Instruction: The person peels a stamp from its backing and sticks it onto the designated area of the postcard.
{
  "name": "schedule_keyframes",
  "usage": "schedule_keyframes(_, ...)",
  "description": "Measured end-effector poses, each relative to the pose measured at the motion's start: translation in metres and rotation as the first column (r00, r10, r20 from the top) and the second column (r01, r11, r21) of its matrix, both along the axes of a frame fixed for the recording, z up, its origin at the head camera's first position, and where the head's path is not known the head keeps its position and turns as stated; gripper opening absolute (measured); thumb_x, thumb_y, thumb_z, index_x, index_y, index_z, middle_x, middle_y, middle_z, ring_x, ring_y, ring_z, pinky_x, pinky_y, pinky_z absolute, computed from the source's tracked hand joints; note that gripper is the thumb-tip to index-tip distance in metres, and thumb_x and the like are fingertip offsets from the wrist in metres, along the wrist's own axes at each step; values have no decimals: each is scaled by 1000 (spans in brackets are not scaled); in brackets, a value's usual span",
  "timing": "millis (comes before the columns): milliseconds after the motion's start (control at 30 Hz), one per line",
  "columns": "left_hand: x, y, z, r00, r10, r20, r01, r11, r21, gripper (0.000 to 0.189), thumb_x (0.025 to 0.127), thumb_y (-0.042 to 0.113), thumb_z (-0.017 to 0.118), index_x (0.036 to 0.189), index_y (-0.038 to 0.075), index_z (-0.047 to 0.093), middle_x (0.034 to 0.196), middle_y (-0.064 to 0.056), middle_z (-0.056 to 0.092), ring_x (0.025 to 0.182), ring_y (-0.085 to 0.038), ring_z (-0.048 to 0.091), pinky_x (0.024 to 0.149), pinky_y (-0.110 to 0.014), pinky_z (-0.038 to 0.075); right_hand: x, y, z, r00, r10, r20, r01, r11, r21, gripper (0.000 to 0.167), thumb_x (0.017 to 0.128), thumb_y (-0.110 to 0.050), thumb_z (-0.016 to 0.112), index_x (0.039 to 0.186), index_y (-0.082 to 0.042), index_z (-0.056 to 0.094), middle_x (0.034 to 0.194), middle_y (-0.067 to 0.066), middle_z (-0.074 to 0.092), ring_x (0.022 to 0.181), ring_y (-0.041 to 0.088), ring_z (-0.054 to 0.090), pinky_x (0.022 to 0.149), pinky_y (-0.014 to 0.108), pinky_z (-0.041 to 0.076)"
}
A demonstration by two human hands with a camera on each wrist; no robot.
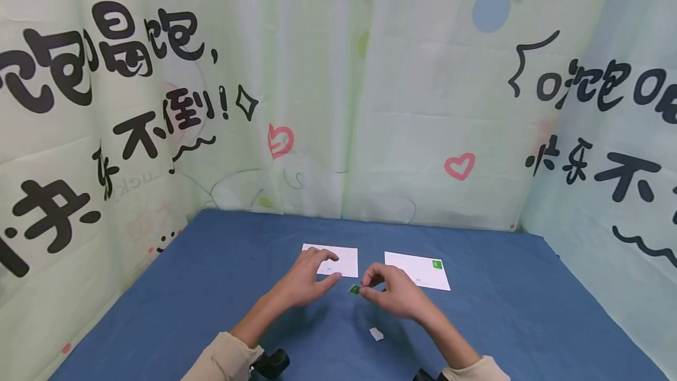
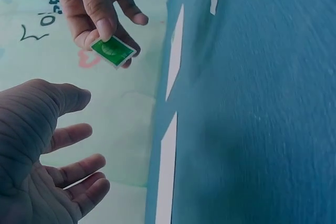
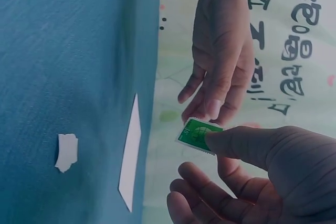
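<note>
Between thumb and index finger my right hand pinches a green postage stamp with a white perforated edge. To its left hovers my left hand, fingers relaxed and parted, holding nothing. In the left wrist view a gap separates the left hand from the stamp. Behind the left hand lies a white envelope, partly covered by the fingers in the head view. A second white envelope lies behind the right hand, with a green stamp at its upper right corner.
A small torn piece of white paper lies nearer me on the blue tablecloth. Pale printed curtains with dark lettering stand around the table's back and sides.
</note>
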State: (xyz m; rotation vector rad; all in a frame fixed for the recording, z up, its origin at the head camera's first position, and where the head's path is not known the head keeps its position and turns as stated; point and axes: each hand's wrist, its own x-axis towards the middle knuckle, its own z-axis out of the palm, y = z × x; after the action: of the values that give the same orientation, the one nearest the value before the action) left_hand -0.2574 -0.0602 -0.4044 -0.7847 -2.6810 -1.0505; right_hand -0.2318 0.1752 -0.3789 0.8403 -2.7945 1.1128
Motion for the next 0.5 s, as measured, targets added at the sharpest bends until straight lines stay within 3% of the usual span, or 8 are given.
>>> schedule_keyframes(500, 8, 3, 6, 1000, -14, -3, 14, 998, 63, 37, 100, 27, 66, 130, 6, 63, 127, -15, 61, 120, -36, 54, 100, -57, 46, 4, 2, 10, 999, -45, 30, 46, 997, -56, 10, 95, -15, 72, 94, -10, 63, 92, -1, 66, 93, 18, 65, 73, 33, 50)
